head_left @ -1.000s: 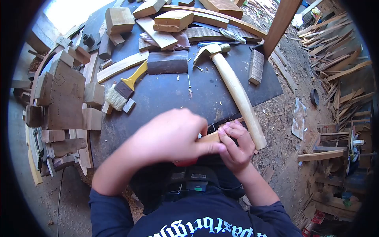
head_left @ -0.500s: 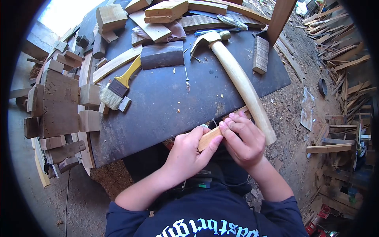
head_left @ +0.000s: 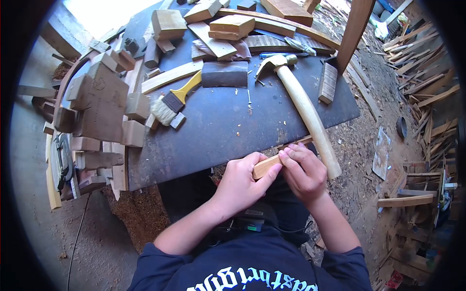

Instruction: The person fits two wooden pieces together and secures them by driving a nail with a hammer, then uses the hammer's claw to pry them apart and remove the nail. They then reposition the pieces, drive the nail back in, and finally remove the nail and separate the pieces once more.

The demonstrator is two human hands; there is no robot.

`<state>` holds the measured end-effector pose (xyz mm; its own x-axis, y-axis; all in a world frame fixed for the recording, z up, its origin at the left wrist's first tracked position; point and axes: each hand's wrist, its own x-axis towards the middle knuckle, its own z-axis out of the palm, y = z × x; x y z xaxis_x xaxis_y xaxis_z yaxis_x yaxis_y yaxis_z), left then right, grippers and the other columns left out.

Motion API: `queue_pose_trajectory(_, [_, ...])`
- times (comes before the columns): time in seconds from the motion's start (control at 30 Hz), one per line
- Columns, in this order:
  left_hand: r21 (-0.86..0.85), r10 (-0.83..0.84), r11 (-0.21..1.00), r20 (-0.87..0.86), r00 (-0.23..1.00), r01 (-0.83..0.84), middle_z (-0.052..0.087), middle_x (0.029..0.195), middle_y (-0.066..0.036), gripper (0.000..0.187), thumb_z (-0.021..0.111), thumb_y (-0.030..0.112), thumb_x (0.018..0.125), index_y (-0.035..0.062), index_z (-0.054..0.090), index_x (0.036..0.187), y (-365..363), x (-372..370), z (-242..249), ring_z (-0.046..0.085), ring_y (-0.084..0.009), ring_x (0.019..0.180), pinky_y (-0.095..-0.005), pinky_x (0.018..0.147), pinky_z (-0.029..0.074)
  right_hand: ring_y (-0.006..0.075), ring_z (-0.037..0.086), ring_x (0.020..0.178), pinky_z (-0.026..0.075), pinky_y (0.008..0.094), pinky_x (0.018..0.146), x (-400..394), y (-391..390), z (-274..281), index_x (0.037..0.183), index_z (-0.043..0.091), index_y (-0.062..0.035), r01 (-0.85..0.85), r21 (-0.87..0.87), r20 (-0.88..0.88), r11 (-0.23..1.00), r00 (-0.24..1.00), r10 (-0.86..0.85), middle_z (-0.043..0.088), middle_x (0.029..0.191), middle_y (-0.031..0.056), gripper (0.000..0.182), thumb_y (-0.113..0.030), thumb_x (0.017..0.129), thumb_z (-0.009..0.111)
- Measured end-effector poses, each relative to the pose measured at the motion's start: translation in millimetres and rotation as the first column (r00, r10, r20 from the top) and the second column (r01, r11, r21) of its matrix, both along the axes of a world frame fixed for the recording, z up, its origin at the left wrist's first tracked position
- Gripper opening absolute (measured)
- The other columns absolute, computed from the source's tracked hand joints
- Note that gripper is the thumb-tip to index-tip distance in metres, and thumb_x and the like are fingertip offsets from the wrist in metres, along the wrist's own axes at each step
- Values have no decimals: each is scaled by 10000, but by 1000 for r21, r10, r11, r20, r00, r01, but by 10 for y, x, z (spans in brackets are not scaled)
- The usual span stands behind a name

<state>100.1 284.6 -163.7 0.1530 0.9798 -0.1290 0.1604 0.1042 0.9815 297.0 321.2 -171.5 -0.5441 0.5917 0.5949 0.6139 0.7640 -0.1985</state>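
Just off the table's front edge, my left hand [head_left: 241, 180] is closed around a small wooden block [head_left: 266, 168], its thumb lying along the near side. My right hand [head_left: 306, 173] pinches the block's far right end with thumb and fingertips; whether something small is also between those fingers is hidden. Right beside that hand lies a claw hammer [head_left: 303, 104], its pale wooden handle jutting past the table edge. Behind the fingers, a thin strip of wood [head_left: 303, 141] shows partly at the edge.
On the dark table [head_left: 204, 131] lie a yellow-handled paintbrush [head_left: 177, 98], a dark curved block [head_left: 224, 74], a nail [head_left: 249, 97] and a striped wood block [head_left: 328, 83]. Wood pieces [head_left: 233, 26] crowd the back, and a wooden assembly [head_left: 104, 104] stands left. Scrap wood [head_left: 427, 72] is piled right.
The view has swung a little left, so most table items appear farther right. Both hands stay on the block; a nail seen sticking up by the fingers before no longer shows.
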Motion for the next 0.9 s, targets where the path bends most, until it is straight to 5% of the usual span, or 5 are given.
queue_pose_trajectory(0.1, [314,132,949,-273,953,-41,727,768,-73,224,775,174,936,-24,693,1004,-45,-201,157,666,-55,659,-240,575,522,315,695,1059,598,435,900,-24,-19,109,1074,751,-21,-64,-79,-63,995,996,59,700,1060,119,327,-155,787,834])
queue_pose_trajectory(0.23, [274,119,961,-277,953,-40,606,802,-20,293,843,90,826,-10,745,1083,-171,-614,678,589,-79,676,-228,599,476,331,679,1061,570,419,897,29,38,399,1052,743,-20,-17,-92,-258,996,966,-7,703,1078,131,305,-84,774,852])
queue_pose_trajectory(0.37, [357,153,911,172,973,-206,546,999,-31,350,782,168,936,-3,710,1233,-22,-745,635,611,-90,875,-226,713,504,359,669,1038,545,440,925,-2,365,634,1123,707,0,211,-180,-185,961,952,-244,681,1104,180,307,-107,845,779])
queue_pose_trajectory(0.63, [500,25,852,260,965,-157,624,1219,-102,362,628,253,1055,-21,613,1291,800,-690,525,641,-166,1136,-326,957,517,406,642,1064,514,451,947,49,1058,437,1214,662,15,385,-455,173,803,923,-344,645,1109,216,456,-260,865,763])
queue_pose_trajectory(0.9, [570,-34,808,295,955,-148,659,1222,-67,386,685,173,1015,54,555,1359,895,-788,693,643,-150,1146,-323,947,542,256,664,1011,530,383,909,119,391,546,1252,619,54,76,-632,-369,772,846,-385,665,1101,140,471,-111,847,795])
